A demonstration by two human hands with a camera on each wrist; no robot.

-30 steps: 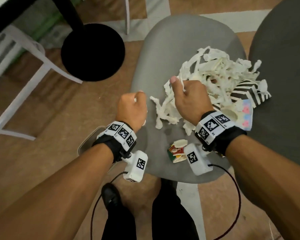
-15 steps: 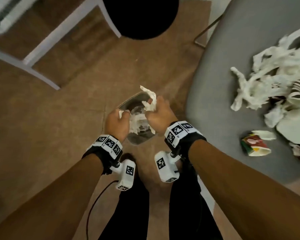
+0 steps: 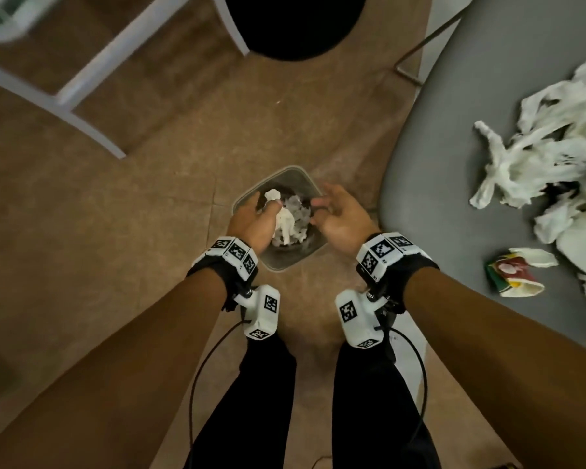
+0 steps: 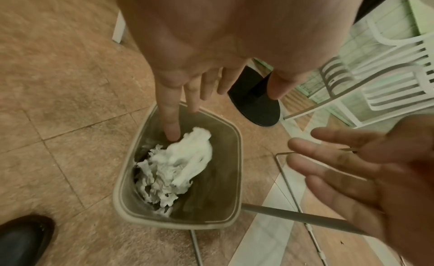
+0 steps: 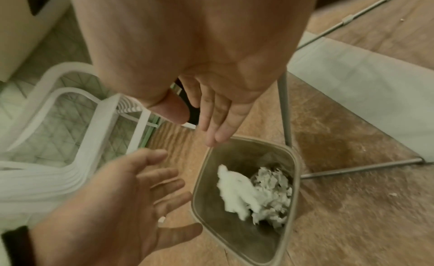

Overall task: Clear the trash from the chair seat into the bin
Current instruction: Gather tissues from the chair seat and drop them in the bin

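A small grey bin (image 3: 297,169) stands on the floor left of the grey chair seat (image 3: 433,204). Both hands hover over it with fingers spread and straight: my left hand (image 3: 254,220) at its left rim, my right hand (image 3: 337,214) at its right rim. Neither holds anything. A white wad of paper shreds (image 4: 185,158) lies in the bin (image 4: 236,170) on older crumpled paper (image 5: 272,183). On the seat lie a pile of white shreds (image 3: 542,157) and a crushed red, green and yellow wrapper (image 3: 511,272).
A white plastic chair (image 3: 92,79) stands at the far left and a black round base (image 3: 295,25) at the top. The grey chair's thin metal legs (image 4: 303,219) run beside the bin. My black shoe (image 4: 23,238) and my trousers (image 3: 261,401) are below.
A second ago both hands gripped shreds at the seat. They carried them left over the bin, and now the fingers have opened and the shreds have dropped in.
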